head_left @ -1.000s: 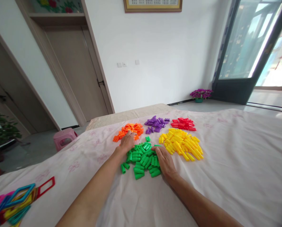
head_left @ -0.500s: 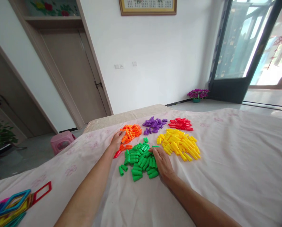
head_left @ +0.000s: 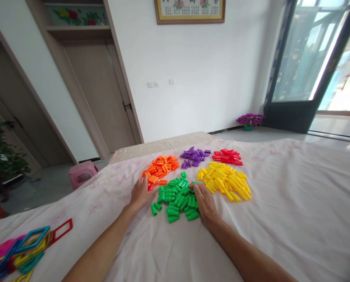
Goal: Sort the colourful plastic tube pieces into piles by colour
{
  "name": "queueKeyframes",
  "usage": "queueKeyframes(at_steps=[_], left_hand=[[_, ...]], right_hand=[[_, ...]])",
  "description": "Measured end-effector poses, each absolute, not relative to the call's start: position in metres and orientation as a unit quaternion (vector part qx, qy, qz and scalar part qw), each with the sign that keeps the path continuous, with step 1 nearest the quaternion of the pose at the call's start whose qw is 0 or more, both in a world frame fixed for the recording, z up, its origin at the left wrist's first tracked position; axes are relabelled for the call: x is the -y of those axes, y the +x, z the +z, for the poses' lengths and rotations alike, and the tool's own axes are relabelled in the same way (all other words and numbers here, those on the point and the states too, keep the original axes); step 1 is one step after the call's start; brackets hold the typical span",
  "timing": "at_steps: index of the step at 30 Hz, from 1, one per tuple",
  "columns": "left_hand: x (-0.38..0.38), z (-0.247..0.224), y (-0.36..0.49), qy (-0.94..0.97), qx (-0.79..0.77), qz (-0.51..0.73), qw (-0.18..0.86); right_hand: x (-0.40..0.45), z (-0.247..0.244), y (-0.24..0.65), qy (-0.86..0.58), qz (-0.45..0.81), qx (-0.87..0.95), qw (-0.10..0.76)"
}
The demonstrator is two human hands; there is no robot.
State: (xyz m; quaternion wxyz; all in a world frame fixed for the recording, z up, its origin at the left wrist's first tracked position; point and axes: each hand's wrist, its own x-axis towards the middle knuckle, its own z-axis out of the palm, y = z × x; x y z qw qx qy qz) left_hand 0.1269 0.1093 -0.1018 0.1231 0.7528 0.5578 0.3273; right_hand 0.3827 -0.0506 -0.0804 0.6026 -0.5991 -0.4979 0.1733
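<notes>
Five heaps of small plastic pieces share the pale cloth [head_left: 292, 203], and both bare hands are right in among them! Green heap [head_left: 179, 197] nearest the person, orange heap [head_left: 164, 165] beyond it to the left, purple heap [head_left: 194, 155] farther back, red heap [head_left: 227, 157] beside that, and the big yellow heap [head_left: 225, 181] sprawling on the right.

Look at the left hand [head_left: 140, 192]: it's down at the near left edge of the orange heap, fingers loosely bent and parted, unclenched, with its fingertips up by the orange pieces. A red piece [head_left: 150, 188] lies right beside those fingers, in the gap between orange and green; whether they touch it, I can't tell.

Over to the right hand [head_left: 204, 199], laid along the right side of the green heap, fingers stretched out and relaxed, gripping nothing that I can see. Its fingertips reach the heap's upper right edge, with yellow just beyond.

Two stray green pieces [head_left: 154, 210] sit off to the left of their heap, and another little green pair [head_left: 184, 174] perches past its far edge. Down in the near left corner, colourful flat frames [head_left: 33, 239] overlap in a jumble, well apart from both hands.
</notes>
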Motion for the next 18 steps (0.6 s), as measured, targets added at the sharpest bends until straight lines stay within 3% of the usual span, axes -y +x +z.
queueKeyframes(at_steps=[4,11,18], left_hand=[[-0.111,-0.111,0.145,0.762,-0.578,0.281,0.079],[-0.146,-0.094,0.179,0.706,-0.594,0.356,0.151],[-0.104,-0.103,0.144,0.746,-0.537,0.342,0.193]], right_hand=[[0.049,-0.082,0.383,-0.6,0.171,0.5,0.601],[0.051,-0.082,0.384,-0.604,0.159,0.49,0.608],[0.059,-0.074,0.382,-0.627,0.13,0.511,0.573]])
